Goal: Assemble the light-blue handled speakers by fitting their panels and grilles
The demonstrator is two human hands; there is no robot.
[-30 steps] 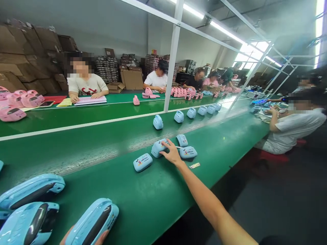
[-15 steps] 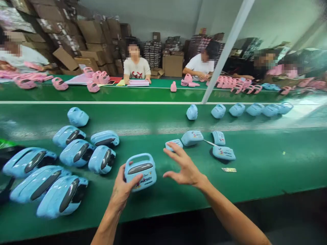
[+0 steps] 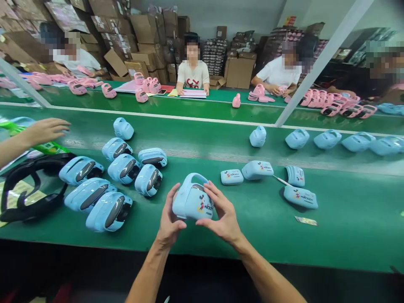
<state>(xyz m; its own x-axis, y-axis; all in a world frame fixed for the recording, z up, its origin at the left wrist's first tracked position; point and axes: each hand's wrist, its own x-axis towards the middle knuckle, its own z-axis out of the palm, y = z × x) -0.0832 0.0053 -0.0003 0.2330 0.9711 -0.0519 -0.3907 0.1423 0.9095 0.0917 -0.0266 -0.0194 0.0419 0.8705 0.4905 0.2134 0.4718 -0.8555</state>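
Observation:
A light-blue plastic housing (image 3: pixel 190 203) with a loop handle, a dark oval window and a Mickey print is held up over the green bench. My left hand (image 3: pixel 168 221) grips its left side, the fingers partly hidden behind it. On the right, my right hand (image 3: pixel 224 213) has its fingers on the upper edge and its thumb at the lower front. Several matching housings (image 3: pixel 109 210) with dark windows lie to the left. Right of my hands are loose printed blue shells (image 3: pixel 232 177), a thin white stick (image 3: pixel 282 181) and a small label strip (image 3: pixel 306 221).
Blue handled housings (image 3: pixel 297 139) stand along the strip behind the bench. A co-worker's arm (image 3: pixel 41 132) reaches in at left, above a black headband-like item (image 3: pixel 34 185). Slanted white posts (image 3: pixel 322 63) rise beyond. Co-workers sit at a far bench with pink parts (image 3: pixel 109 90).
My right hand has come in from the right and now also holds the blue housing, which has turned so its side shows. The view has shifted left, and a co-worker's arm has appeared.

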